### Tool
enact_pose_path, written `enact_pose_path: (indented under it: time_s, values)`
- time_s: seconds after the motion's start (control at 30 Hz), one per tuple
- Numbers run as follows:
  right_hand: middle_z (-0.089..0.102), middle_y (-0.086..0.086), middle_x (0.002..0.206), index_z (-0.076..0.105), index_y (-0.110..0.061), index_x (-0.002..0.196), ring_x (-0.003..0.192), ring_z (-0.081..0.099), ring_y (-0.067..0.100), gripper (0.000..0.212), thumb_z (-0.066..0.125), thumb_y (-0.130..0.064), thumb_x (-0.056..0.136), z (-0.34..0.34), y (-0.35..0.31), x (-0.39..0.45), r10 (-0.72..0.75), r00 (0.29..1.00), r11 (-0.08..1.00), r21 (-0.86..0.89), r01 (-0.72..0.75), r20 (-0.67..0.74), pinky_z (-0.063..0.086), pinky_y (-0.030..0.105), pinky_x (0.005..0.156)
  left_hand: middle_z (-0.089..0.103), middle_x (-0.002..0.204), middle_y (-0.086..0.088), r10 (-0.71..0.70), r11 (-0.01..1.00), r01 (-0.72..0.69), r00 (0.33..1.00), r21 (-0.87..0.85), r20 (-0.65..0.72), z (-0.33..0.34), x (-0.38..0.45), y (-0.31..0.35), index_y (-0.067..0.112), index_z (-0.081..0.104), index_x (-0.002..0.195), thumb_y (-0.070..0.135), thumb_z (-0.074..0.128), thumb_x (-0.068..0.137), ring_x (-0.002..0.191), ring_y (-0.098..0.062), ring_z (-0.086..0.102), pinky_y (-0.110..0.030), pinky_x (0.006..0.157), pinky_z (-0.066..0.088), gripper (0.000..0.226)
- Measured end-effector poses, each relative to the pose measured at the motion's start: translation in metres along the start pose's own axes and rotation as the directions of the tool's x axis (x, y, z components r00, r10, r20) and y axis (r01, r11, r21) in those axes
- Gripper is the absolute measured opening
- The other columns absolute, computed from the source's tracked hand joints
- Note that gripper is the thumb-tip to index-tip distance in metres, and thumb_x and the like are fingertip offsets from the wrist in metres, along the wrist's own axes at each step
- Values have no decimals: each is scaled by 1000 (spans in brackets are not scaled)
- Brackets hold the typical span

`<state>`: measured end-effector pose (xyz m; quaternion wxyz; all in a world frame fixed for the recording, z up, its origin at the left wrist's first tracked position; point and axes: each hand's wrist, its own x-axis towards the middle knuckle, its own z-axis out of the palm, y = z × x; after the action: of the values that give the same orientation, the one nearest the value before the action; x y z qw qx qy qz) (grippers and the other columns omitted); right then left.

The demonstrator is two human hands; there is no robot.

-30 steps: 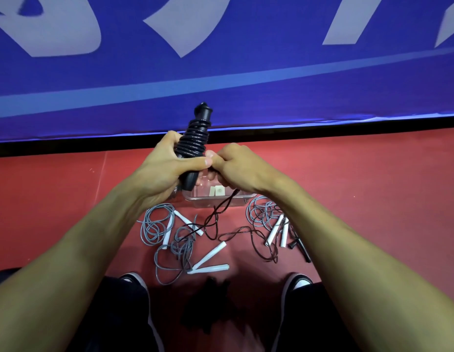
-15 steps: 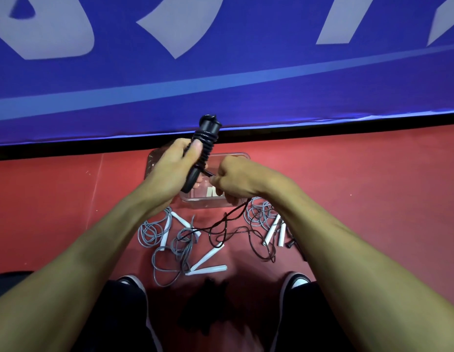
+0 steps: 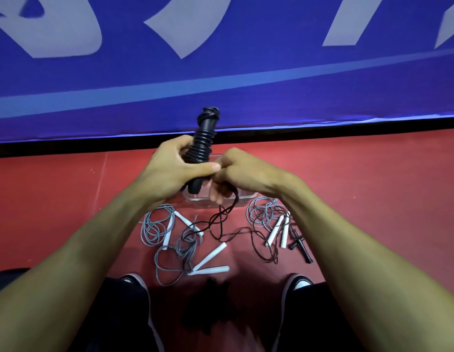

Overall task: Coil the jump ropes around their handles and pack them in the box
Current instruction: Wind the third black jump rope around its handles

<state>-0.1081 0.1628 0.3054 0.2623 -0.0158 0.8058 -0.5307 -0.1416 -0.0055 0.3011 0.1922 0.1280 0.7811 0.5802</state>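
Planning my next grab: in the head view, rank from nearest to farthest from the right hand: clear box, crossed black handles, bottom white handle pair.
From the right hand:
1. clear box, directly beneath.
2. crossed black handles, lower right.
3. bottom white handle pair, by the shoes.

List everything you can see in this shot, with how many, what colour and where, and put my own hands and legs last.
black jump rope: one, black, handles held upright in the hands, partly coiled, loose cord trailing to the floor
grey jump ropes: three, grey cord with white handles, uncoiled on the floor, two left and centre, one right
black handles: at least two, black, on the floor at far right
box: one, clear, on the floor behind the hands
floor: red
banner: blue with pale shapes, behind
shoes: two, dark with white, bottom
left hand: grips the coiled handles
right hand: pinches the cord
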Motion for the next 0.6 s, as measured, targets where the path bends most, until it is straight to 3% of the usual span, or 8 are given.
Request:
enact_pose_path:
  time_s: [0.07,0.13,0.2,0.37,0.43,0.53,0.6]
  values:
    - [75,10,71,68,8,90,63,69,19,24,47,-3,94,-2,3,1,25,1000,979,-201,-28,-17,52,27,64,65,80,8,13,991,-9,999,133,-32,2,-1,-1,26,63,101,49,88,52,72,-12,62,-39,76,55,60]
    - [76,4,71,72,-2,89,63,69,9,25,54,-17,98,-3,6,1,63,998,923,-380,-67,-22,49,24,65,62,77,14,44,981,-35,998,193,-42,4,-1,-3,32,59,103,56,86,49,69,-8,58,-36,74,52,64]
    - [75,2,70,71,-9,84,55,64,1,28,55,-24,101,-5,9,-2,84,996,891,-446,-80,-10,45,21,61,59,76,14,46,979,-34,998,200,-53,2,1,-3,31,56,100,57,86,50,69,-9,55,-38,73,52,63]
    - [54,-8,52,70,-17,74,42,42,1,30,56,-19,100,-10,1,-7,-68,996,960,-275,51,-52,34,19,48,67,93,-11,31,987,-13,993,157,-114,-5,3,-6,25,53,98,54,88,49,81,-29,65,-57,87,55,67]
    - [51,-7,58,70,-21,74,45,43,2,28,57,-20,99,-5,-3,-6,-132,989,941,-321,103,-69,33,20,52,67,91,-6,31,988,-6,988,157,-152,-7,4,-6,25,53,98,58,86,48,78,-24,63,-53,84,55,69]
    - [50,-13,51,68,-20,74,47,45,3,32,57,-32,101,3,-5,-7,-172,982,937,-321,140,-74,32,15,51,67,88,2,12,982,20,985,187,-170,-6,5,-5,24,55,103,64,77,51,75,-17,63,-48,80,55,69]
    - [52,-8,55,68,-17,70,49,43,7,41,56,-42,100,5,-4,-4,-211,972,935,-313,169,-105,35,24,54,67,84,1,-10,990,27,992,136,-128,-3,3,-5,22,56,106,68,70,58,72,-15,62,-50,77,57,68]
